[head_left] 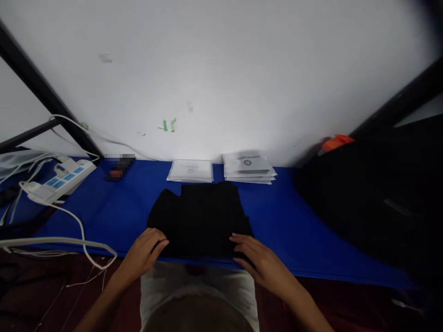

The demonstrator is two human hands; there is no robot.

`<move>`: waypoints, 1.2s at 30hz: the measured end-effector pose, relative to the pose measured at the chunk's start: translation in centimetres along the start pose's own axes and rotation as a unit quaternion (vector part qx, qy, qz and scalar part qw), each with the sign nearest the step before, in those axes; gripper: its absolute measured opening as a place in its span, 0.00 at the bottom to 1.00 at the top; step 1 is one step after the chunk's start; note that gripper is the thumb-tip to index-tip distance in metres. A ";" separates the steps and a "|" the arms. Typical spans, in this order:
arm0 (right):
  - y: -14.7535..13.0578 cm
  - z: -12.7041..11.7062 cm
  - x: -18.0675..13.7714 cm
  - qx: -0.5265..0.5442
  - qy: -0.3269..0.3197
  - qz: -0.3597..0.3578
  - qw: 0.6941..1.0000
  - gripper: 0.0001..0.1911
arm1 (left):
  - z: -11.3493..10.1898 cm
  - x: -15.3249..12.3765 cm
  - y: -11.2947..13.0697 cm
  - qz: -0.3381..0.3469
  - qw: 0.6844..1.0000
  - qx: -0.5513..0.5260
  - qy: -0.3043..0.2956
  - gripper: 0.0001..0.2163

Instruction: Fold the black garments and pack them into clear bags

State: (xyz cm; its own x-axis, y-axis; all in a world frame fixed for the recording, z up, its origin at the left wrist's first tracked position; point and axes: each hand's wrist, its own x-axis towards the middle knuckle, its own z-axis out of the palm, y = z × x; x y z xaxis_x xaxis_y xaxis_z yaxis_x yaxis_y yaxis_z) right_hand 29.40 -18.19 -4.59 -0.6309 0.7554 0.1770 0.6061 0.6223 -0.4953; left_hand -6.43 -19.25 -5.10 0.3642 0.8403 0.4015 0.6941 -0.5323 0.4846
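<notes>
A folded black garment (202,216) lies on the blue table cover (117,212), near its front edge. My left hand (145,253) rests at the garment's near left corner with its fingers curled against the cloth edge. My right hand (258,260) lies at the near right corner, fingers stretched out flat on the fabric. Neither hand has lifted the cloth.
Two stacks of clear plastic bags (190,170) (248,167) lie by the white wall. A white power strip (60,179) with cables sits at the left, a small dark object (119,168) beside it. A large black heap (374,203) with an orange piece (335,142) fills the right.
</notes>
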 end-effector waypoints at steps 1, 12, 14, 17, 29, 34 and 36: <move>0.0 -0.3 -0.1 0.022 0.005 0.013 1.000 0.11 | 0.0 0.4 -0.1 -0.008 1.000 0.006 0.002 0.09; 6.7 -4.9 9.9 -0.143 0.092 0.089 0.981 0.11 | 0.4 13.1 -3.6 -0.054 0.980 0.184 -0.048 0.12; 7.8 -4.4 11.8 -0.198 0.086 0.090 0.972 0.15 | 1.5 14.9 -3.9 -0.040 0.980 0.184 -0.068 0.14; 8.4 -3.8 13.3 -0.214 0.072 0.081 0.971 0.15 | 2.5 16.4 -4.0 -0.030 0.980 0.177 -0.085 0.10; 2.9 -4.1 4.6 -0.101 0.077 -0.073 0.989 0.06 | -1.2 7.6 0.8 0.062 0.983 0.016 -0.170 0.02; 2.6 -2.8 4.1 -0.104 0.051 -0.059 0.991 0.06 | -0.3 7.0 -3.1 -0.056 0.998 0.035 -0.003 0.08; 2.4 -2.7 4.7 -0.098 0.059 -0.069 0.991 0.09 | 0.0 7.9 -5.3 -0.115 0.987 0.089 0.066 0.14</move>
State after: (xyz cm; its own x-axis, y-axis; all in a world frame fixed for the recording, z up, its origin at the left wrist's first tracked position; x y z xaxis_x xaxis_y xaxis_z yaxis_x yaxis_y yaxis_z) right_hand 29.13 -12.59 -2.65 -0.6609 0.6714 0.3352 0.6076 0.7409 -0.2861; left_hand -7.22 -9.80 -4.48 0.1079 0.9100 0.4004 0.8516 -0.2924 0.4350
